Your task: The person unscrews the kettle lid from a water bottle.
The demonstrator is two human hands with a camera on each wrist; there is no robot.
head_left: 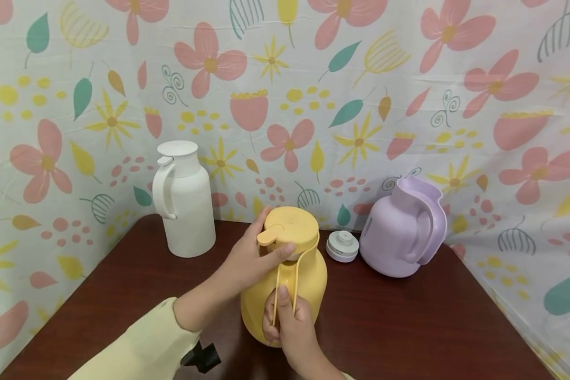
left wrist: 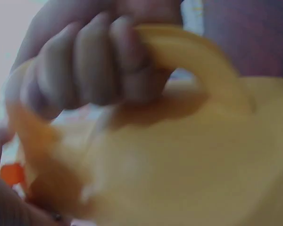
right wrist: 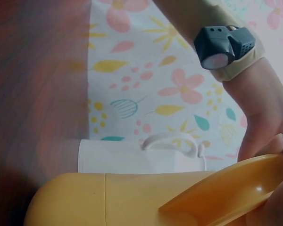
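A yellow thermos jug (head_left: 315, 285) stands in front of me on the table, its handle towards me. My right hand (head_left: 292, 327) grips the handle; in the left wrist view its curled fingers (left wrist: 94, 70) wrap round the handle (left wrist: 203, 56). At the top, my left hand (head_left: 249, 258) holds the yellow lid (head_left: 292, 224), thumb on the near side and fingers round the far left side. The lid's tab (head_left: 271, 236) points left. The right wrist view shows the jug's side (right wrist: 132, 197) and the left hand (right wrist: 266, 120) at its top.
A white thermos jug (head_left: 190, 211) stands at the back left. A lilac jug (head_left: 389, 235), open at the top, is at the back right beside a white-and-lilac stopper (head_left: 343, 245). A flowered cloth (head_left: 290, 105) hangs behind the dark wooden table (head_left: 385, 316). The left wrist carries a black camera (head_left: 201, 357).
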